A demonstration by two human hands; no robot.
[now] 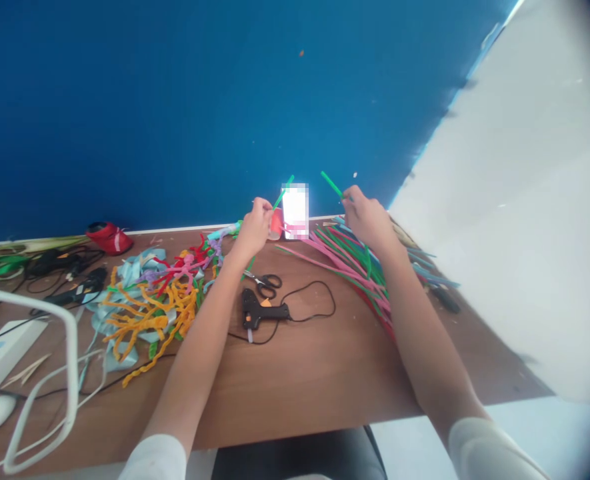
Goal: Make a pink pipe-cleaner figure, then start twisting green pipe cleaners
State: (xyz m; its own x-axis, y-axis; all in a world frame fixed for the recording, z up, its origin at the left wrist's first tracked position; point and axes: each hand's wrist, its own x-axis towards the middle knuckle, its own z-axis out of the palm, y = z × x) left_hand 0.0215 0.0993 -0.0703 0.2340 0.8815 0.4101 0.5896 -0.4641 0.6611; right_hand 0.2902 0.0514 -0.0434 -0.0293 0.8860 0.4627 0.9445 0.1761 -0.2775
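Both of my hands are raised over the back of the table, apart from each other. A green pipe cleaner (285, 190) is pinched in my left hand (259, 225), its end slanting up to the right. My right hand (366, 217) pinches a green pipe cleaner length (331, 184) that points up to the left. Whether the two green lengths are joined is not visible. Beneath my left forearm lie black-handled scissors (265, 285) and a black glue gun (265, 311) with its cord. Under my right arm is a bundle of pink, green and blue pipe cleaners (347, 260).
Against the blue wall stands a bright, blurred-out screen (295, 210) beside a red container (276, 225). Twisted orange pipe cleaners (149, 320) and pale blue ribbon are heaped at left. A white bent frame (72, 360), a power strip (7, 353) and cables occupy the left front.
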